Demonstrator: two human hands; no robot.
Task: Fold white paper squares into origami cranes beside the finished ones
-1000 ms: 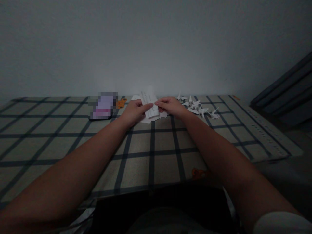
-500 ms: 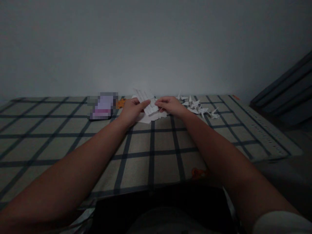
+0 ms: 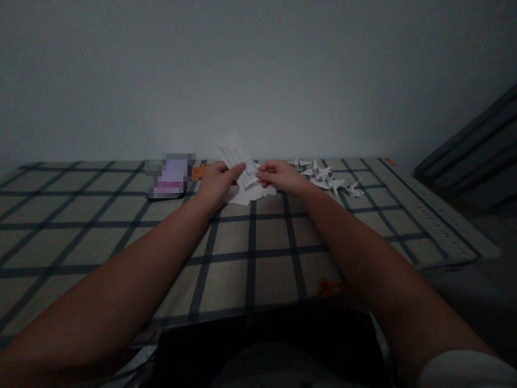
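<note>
A white sheet of paper (image 3: 239, 161) with faint printed lines is held up, tilted, above the bed-like surface. My left hand (image 3: 220, 182) pinches it near its left edge, thumb on top. My right hand (image 3: 279, 177) is at the paper's right edge with thumb and fingertips closed on it. Beneath both hands lies a pile of loose white paper pieces (image 3: 246, 195), partly covered by the held sheet. Several folded paper cranes (image 3: 323, 175) are gathered just right of my right hand.
A phone (image 3: 172, 175) with a blurred screen lies left of my left hand. The surface is covered by a checked cloth (image 3: 270, 231) with orange patterns. A pale wall (image 3: 258, 70) stands close behind, and a grey curtain-like fabric (image 3: 476, 156) hangs at the right.
The sheet of paper has tipped up and shifted slightly to the left. My left hand has moved a little left; my right hand's fingers have shifted slightly at the paper's edge.
</note>
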